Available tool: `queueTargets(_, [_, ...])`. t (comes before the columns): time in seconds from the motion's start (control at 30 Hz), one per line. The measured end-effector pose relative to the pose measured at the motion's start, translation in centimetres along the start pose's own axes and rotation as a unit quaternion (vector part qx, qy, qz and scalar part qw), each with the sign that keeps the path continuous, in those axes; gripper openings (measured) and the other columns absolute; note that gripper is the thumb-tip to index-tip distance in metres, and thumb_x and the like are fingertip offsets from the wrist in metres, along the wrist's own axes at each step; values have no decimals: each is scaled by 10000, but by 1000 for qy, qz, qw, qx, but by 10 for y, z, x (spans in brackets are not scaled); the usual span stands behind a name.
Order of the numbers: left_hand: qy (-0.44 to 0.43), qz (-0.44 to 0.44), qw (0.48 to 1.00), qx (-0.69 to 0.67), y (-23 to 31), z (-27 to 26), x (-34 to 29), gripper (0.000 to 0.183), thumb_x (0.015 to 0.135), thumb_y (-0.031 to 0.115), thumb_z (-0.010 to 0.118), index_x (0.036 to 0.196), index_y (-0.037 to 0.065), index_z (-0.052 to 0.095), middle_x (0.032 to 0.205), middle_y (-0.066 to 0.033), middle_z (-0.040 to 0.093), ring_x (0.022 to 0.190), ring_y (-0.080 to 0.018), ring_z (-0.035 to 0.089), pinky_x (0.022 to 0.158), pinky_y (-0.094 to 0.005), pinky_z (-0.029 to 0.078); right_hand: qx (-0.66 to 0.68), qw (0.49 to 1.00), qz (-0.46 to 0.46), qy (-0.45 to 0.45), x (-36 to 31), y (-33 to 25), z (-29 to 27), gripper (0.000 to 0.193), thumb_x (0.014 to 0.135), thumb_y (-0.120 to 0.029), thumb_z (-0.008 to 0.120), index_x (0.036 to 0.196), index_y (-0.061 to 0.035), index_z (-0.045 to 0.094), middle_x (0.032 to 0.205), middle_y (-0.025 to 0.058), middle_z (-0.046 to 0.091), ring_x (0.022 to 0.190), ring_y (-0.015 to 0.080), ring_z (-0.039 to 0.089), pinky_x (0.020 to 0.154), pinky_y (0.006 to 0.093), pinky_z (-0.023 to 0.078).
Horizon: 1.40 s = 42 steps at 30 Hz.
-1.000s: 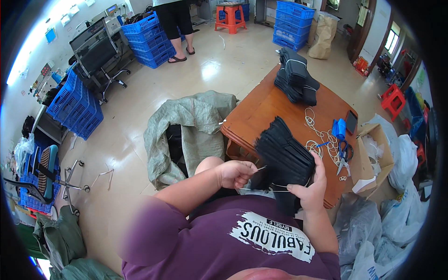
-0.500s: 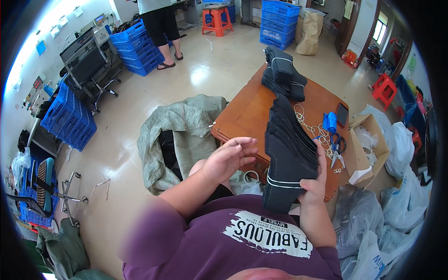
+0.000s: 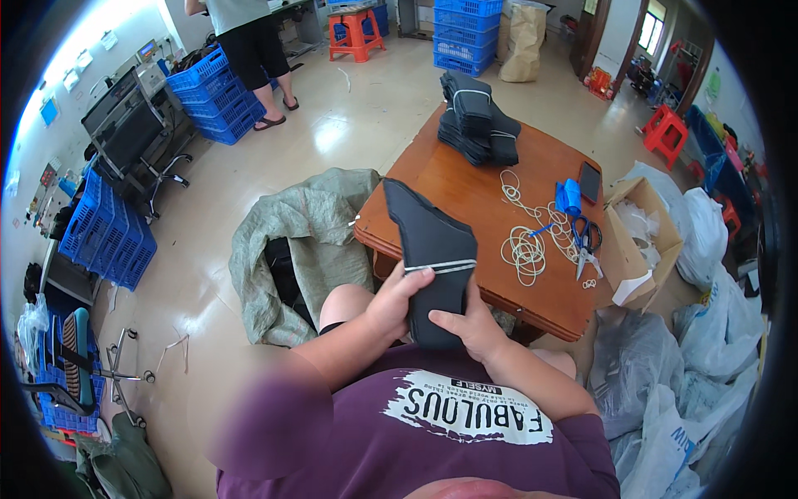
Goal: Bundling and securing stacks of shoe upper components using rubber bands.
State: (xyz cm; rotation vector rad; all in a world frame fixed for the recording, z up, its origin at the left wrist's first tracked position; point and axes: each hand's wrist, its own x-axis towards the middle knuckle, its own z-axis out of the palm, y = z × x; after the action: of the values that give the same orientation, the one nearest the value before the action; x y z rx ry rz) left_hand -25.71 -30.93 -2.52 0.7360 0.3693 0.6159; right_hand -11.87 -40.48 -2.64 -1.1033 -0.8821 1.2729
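A bundle of flat black boot-shaped pieces (image 3: 431,233) stands upright in front of me, with a white elastic band (image 3: 449,267) wound around it. My left hand (image 3: 394,304) is closed around its left side, the thumb near the band. On the right side, my right hand (image 3: 474,323) grips the lower part, its thumb across the front face. The fingers behind the bundle are hidden. Just beyond it is the wooden table (image 3: 490,274), where loose pale elastic cords (image 3: 525,254) lie beside blue-handled scissors (image 3: 587,241). More banded black bundles (image 3: 475,125) are piled at the table's far end.
Near the table's right corner lie a phone (image 3: 589,181) and a blue roll (image 3: 568,198). An open cardboard box (image 3: 619,258) and plastic bags (image 3: 640,374) crowd the right. A woven sack (image 3: 312,216) stands left of the table. Another person (image 3: 249,50) stands at the back by blue crates (image 3: 212,96).
The bundle has turned from its fanned edges to its flat face and shifted left. My left hand, open and apart before, now holds it too. The view has shifted slightly.
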Motion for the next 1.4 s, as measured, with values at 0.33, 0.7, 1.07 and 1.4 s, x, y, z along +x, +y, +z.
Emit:
queueTargets(0.33, [-33,-12,999,-5,-23,-11,12,722,868,216,716,1441,58,306,1314,-148,524,1191,-279,572,1008,-440,499,64,994,93,-11,13,-6,-20,856,857,-289,741,1508,-25,251,1368,152,494,1252,254,506,1057,361,413])
queueTargets(0.7, [50,-62,993,-87,-7,-22,35,544,864,111,635,1362,66,420,1156,-113,590,1032,-244,624,884,-415,551,-634,743,-76,202,26,22,-141,587,925,-477,581,1361,-86,542,1400,173,476,1227,384,480,994,480,390])
queueTargets(1.07, [129,-43,991,13,14,-13,101,601,857,80,643,1391,62,369,1207,-131,557,1072,-272,613,903,-459,553,-708,635,2,309,14,51,-193,562,928,-420,564,1389,-104,516,1496,185,367,1426,383,255,1146,571,193])
queueTargets(1.4, [-56,-46,982,172,25,64,210,918,754,34,712,1529,5,222,1298,-169,559,1095,-241,617,922,-373,526,-703,637,-18,315,12,51,-194,541,901,-434,577,1315,-87,579,1448,196,424,1377,390,328,1130,534,227])
